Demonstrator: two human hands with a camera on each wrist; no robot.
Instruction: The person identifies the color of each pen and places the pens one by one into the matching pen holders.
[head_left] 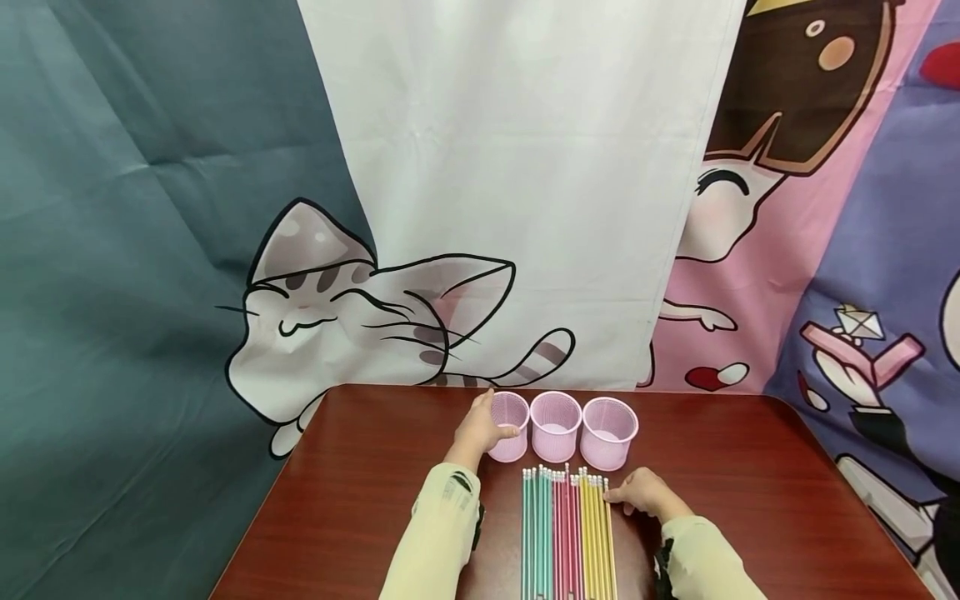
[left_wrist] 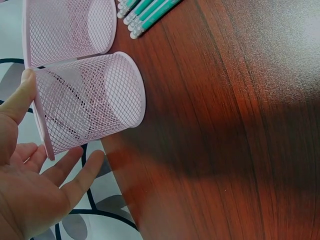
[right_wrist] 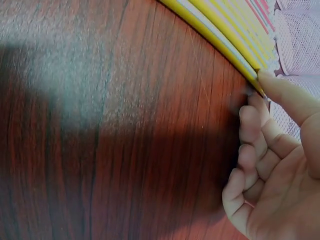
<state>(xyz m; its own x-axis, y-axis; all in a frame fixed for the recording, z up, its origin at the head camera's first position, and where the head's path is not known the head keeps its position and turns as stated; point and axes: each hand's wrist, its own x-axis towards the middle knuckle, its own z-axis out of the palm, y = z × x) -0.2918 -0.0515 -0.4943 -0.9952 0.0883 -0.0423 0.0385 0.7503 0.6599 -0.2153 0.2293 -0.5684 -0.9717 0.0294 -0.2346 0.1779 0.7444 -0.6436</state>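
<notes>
My left hand (head_left: 478,427) is at the leftmost pink mesh cup (head_left: 510,450). In the left wrist view its thumb touches the cup's rim, while the other fingers spread loosely along the opposite side. Below the cups lies a row of pencils with pale eraser ends: teal pencils (head_left: 537,525), pink pencils (head_left: 567,533) and yellow pencils (head_left: 592,525). At the row's right edge my right hand (head_left: 647,492) pinches the end of the outermost yellow pencil (right_wrist: 232,59) between thumb and index finger. Its remaining fingers curl toward the palm.
A middle mesh cup (head_left: 555,446) and a right mesh cup (head_left: 604,454) stand beside the first, near the back edge of the brown wooden table (head_left: 360,500). Directly behind hangs a cloth (head_left: 525,167) printed with cartoon figures.
</notes>
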